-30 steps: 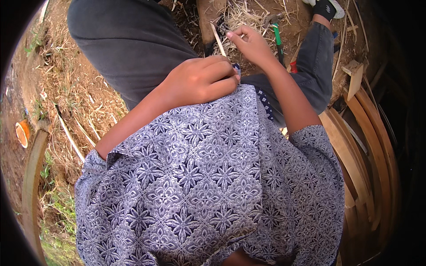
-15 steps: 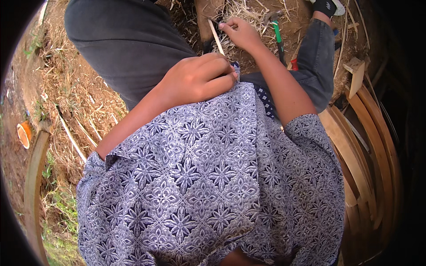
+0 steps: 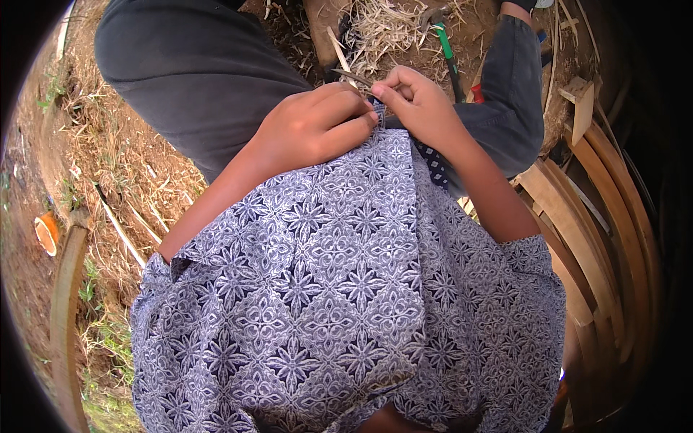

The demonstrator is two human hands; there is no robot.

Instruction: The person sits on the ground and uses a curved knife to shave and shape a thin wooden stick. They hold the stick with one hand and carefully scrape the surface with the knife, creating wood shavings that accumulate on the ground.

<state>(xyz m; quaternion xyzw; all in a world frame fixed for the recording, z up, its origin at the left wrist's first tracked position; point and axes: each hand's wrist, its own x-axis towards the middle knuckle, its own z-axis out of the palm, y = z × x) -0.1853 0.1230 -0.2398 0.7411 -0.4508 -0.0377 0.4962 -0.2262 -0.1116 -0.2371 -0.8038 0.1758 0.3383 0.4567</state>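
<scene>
Pale wood makes up the strip (image 3: 337, 47), which slants from the left hand (image 3: 314, 128) up to the right edge of the plank (image 3: 322, 29). Left fingers are curled closed and appear to grip the strip's near end, though the knuckles hide the hold itself. The right hand (image 3: 421, 107) has thumb and forefinger pinched on a thin dark blade (image 3: 353, 76), the other fingers folded in; the blade crosses the strip in this view, but contact cannot be told.

Judging by the heap of shavings (image 3: 380, 35) beyond the plank's right edge, a good deal of whittling looks done. The strip is long and slim; how much trimming is left cannot be read.

At the heap's right edge lies 1 hammer (image 3: 445, 45) with a green handle, and nearer the trousers (image 3: 195, 79) a small red thing (image 3: 477, 94). Curved timbers (image 3: 570, 216) are stacked by the right elbow; 1 curved board (image 3: 65, 317) and an orange object (image 3: 47, 233) lie on the far left ground. The 2 bent legs hem in the work, and the shirt (image 3: 310, 267) bunches close below the hands.
</scene>
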